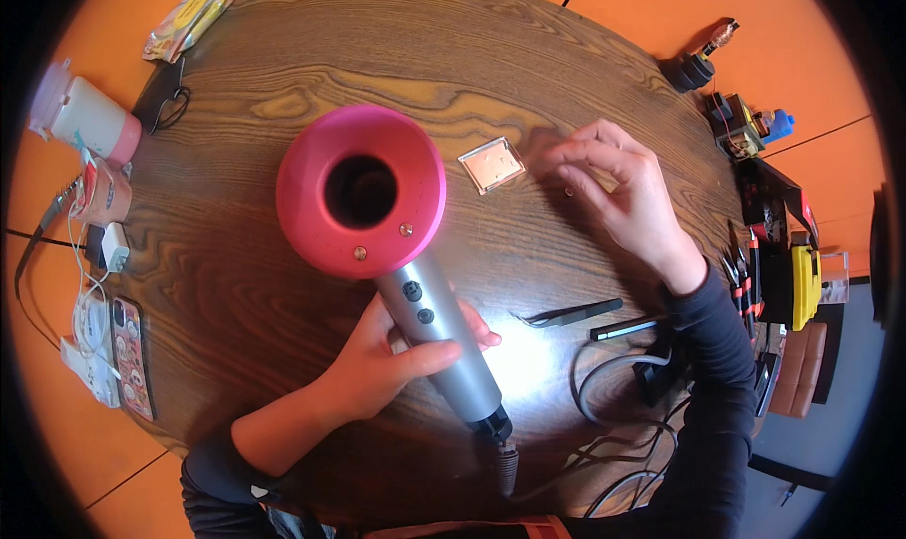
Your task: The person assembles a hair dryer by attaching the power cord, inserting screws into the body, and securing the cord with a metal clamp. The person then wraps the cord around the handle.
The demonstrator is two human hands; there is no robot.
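My left hand (pixel 392 364) grips the grey handle of a hair dryer (pixel 363 194) with a round pink head, held upright over the round wooden table (pixel 472 76). Its open barrel faces up at me, with two small screws on the pink rim. My right hand (pixel 618 194) rests on the table to the right, fingers curled and pinched near a tiny screw (pixel 568 192); whether it holds anything I cannot tell. A small square copper-coloured plate (pixel 492 164) lies between the dryer head and my right hand.
Tweezers (pixel 566 314) and a dark pen-like tool (pixel 625 328) lie near the front right, beside coiled cables (pixel 613 388). A phone (pixel 130 355), chargers and a white-and-pink bottle (pixel 85 119) sit at the left edge. Tools and pliers (pixel 755 284) crowd the right edge.
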